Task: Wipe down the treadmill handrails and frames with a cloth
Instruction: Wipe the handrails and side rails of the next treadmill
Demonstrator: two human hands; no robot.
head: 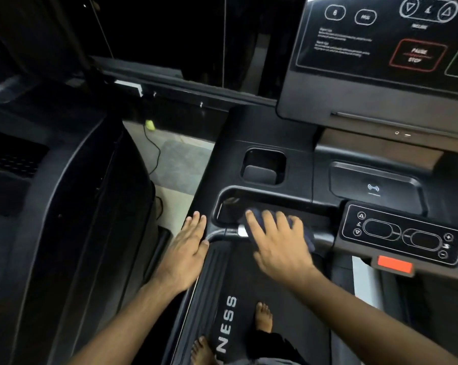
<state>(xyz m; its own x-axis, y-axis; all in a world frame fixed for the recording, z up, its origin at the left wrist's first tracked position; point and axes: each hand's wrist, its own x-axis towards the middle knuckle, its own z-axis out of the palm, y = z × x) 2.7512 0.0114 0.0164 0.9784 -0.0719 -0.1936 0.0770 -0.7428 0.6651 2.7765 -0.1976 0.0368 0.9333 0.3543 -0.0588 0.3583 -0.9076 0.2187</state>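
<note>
Feet (264, 316) bare, standing on treadmill deck; side rail (226, 322) beside them carries lettering ending "NESS". Both forearms reach forward. Left hand (188, 248) lies flat, fingers straight and close together, palm down on left edge of console frame (204, 196), thumb just beside the bend of the handrail (218, 233). Right hand (278, 243) has fingers spread and fairly straight, pressing down on dark cloth (310, 239); no pinch visible. Cloth sits under that palm on the front handrail, next to a metal band on the bar, edges showing between fingers and past the knuckles on the right. Right of it: control pad (401, 235) with arrow and plus/minus buttons, red tab (394, 264) just below. Beyond: rectangular cup recess (263, 165), tray (372, 185) with a wireless symbol. Farther up, console panel (380, 48) with a red-outlined PAUSE/STOP box; picture blurred there. Left side: neighbouring dark machine (77, 193), cable (154, 148) on pale floor between the two, small yellow-green object (149, 125) at its far end.
</note>
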